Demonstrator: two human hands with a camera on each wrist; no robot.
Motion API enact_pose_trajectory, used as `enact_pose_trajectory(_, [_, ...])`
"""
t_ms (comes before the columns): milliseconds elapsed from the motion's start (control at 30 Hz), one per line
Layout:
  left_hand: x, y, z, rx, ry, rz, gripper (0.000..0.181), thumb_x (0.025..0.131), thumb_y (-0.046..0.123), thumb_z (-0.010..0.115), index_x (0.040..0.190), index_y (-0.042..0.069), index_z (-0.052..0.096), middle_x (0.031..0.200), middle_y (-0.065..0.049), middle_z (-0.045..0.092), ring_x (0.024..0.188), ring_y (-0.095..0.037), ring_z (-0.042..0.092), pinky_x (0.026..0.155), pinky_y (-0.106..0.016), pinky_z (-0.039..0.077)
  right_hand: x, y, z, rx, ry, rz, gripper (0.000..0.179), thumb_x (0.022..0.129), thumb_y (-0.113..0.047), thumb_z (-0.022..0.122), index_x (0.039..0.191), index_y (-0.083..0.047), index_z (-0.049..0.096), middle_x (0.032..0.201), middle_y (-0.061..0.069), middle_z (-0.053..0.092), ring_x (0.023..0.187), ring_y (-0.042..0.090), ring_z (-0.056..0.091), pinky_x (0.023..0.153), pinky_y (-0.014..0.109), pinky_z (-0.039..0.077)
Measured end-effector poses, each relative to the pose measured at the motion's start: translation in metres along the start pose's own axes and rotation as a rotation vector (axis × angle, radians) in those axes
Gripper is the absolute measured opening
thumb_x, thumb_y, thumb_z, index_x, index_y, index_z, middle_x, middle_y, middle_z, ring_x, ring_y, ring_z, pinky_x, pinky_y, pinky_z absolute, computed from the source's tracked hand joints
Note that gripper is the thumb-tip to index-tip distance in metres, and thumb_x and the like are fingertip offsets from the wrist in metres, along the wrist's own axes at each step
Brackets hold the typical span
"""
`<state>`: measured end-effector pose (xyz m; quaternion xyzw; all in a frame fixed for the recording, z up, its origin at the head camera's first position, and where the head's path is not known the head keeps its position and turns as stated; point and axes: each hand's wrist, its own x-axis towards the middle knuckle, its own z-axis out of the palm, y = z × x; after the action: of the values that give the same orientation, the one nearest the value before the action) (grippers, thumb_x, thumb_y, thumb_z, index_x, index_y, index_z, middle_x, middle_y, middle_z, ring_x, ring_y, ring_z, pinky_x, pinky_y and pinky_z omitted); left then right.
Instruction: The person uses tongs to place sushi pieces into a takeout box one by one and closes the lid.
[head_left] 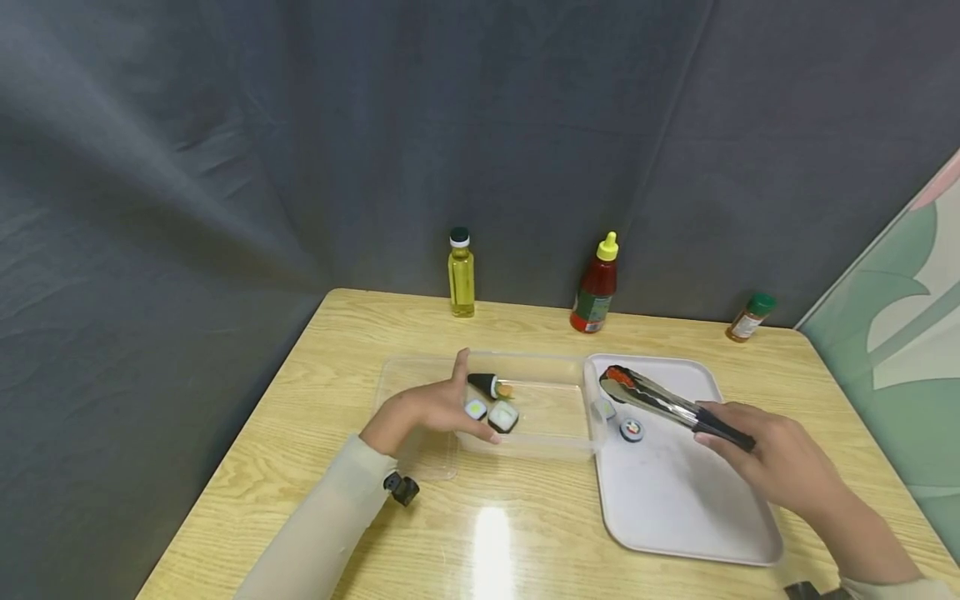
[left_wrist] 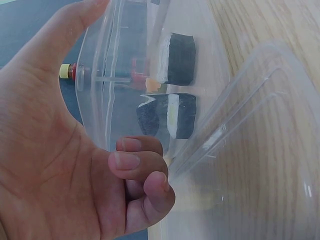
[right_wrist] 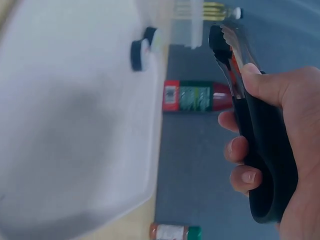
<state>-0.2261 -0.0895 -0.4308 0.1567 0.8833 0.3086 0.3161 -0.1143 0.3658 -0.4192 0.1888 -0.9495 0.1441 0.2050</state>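
The right hand (head_left: 783, 454) grips the tongs (head_left: 671, 408) above the tray (head_left: 682, 492). The left hand (head_left: 441, 404), spread with some fingers loosely bent, straddles the left end of the box (head_left: 555, 417), containing sushi (head_left: 503, 417).

Surface (head_left: 322, 392) is pale wood-grain with rounded back corners and a bright glare patch near the front. Back edge, left to right: oil bottle (head_left: 462, 282), sauce bottle (head_left: 595, 292), spice jar (head_left: 750, 317), all standing well apart. Mid-surface: clear lid (head_left: 431, 462) flat at left, clear container (head_left: 532, 448) beside it, white tray (head_left: 675, 500) at right.
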Motion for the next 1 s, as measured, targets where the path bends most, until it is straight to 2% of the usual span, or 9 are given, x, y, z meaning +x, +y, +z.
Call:
enact_pose_trajectory(100, [0.001,-0.001,0.001,0.002,-0.002,0.003,0.153,0.079,0.065,0.086,0.16,0.026,-0.038,0.167,-0.03,0.036,0.152,-0.043,0.046,0.12,-0.055,0.044,0.008,-0.01,-0.002,0.018,0.001,-0.024,0.046,0.079,-0.022,0.093,0.122,-0.014,0.08,0.109,0.008,0.083,0.087,0.018,0.075,0.073,0.008,0.044])
enact_pose_trajectory(233, [0.002,-0.002,0.001,0.003,0.001,0.007,0.153,0.08,0.065,0.085,0.16,0.027,-0.039,0.167,-0.03,0.036,0.151,-0.043,0.046,0.119,-0.054,0.045,0.02,-0.022,0.001,0.065,-0.016,-0.072,0.045,0.08,-0.019,0.092,0.123,-0.014,0.079,0.107,0.003,0.082,0.075,-0.002,0.054,0.063,0.016,0.04])
enact_pose_trajectory(300, [0.002,-0.002,0.001,0.002,0.003,0.007,0.153,0.08,0.065,0.086,0.16,0.027,-0.039,0.168,-0.03,0.036,0.151,-0.042,0.046,0.119,-0.054,0.045,0.026,-0.028,0.004,0.084,-0.033,-0.091,0.044,0.081,-0.018,0.092,0.123,-0.013,0.079,0.107,0.002,0.081,0.073,-0.004,0.048,0.061,0.019,0.039])
enact_pose_trajectory(500, [0.002,-0.003,0.001,-0.004,0.003,0.007,0.155,0.078,0.066,0.086,0.16,0.026,-0.039,0.169,-0.03,0.033,0.153,-0.043,0.044,0.121,-0.055,0.043,0.041,-0.045,0.015,0.101,-0.123,-0.114,0.039,0.085,-0.022,0.089,0.122,-0.015,0.08,0.108,-0.003,0.081,0.072,-0.003,0.048,0.06,0.019,0.04])
enact_pose_trajectory(667, [0.003,-0.005,0.002,-0.007,0.006,0.015,0.156,0.077,0.066,0.087,0.16,0.026,-0.038,0.169,-0.031,0.032,0.153,-0.044,0.042,0.122,-0.055,0.042,0.054,-0.06,0.019,0.097,-0.185,-0.168,0.037,0.089,-0.026,0.086,0.125,-0.016,0.079,0.105,-0.008,0.078,0.071,-0.005,0.047,0.062,0.019,0.04])
enact_pose_trajectory(833, [0.004,-0.005,0.001,-0.012,0.004,0.022,0.157,0.076,0.067,0.087,0.16,0.026,-0.039,0.169,-0.032,0.03,0.153,-0.044,0.042,0.122,-0.055,0.042,0.064,-0.072,0.024,0.068,-0.242,-0.225,0.038,0.092,-0.026,0.083,0.128,-0.016,0.078,0.113,-0.002,0.08,0.071,-0.007,0.053,0.066,0.023,0.048])
enact_pose_trajectory(967, [0.004,-0.004,0.001,-0.009,-0.001,0.025,0.157,0.076,0.067,0.087,0.159,0.025,-0.04,0.17,-0.032,0.026,0.154,-0.044,0.041,0.123,-0.055,0.041,0.075,-0.078,0.029,0.057,-0.311,-0.268,0.036,0.093,-0.025,0.083,0.127,-0.015,0.079,0.117,-0.002,0.081,0.069,-0.007,0.053,0.066,0.024,0.049])
enact_pose_trajectory(1000, [0.003,-0.004,0.001,-0.008,-0.002,0.027,0.158,0.076,0.067,0.087,0.159,0.025,-0.04,0.17,-0.033,0.026,0.154,-0.044,0.041,0.123,-0.055,0.041,0.077,-0.079,0.029,0.057,-0.327,-0.28,0.035,0.092,-0.025,0.083,0.126,-0.014,0.079,0.117,-0.002,0.081,0.068,-0.008,0.05,0.065,0.022,0.046])
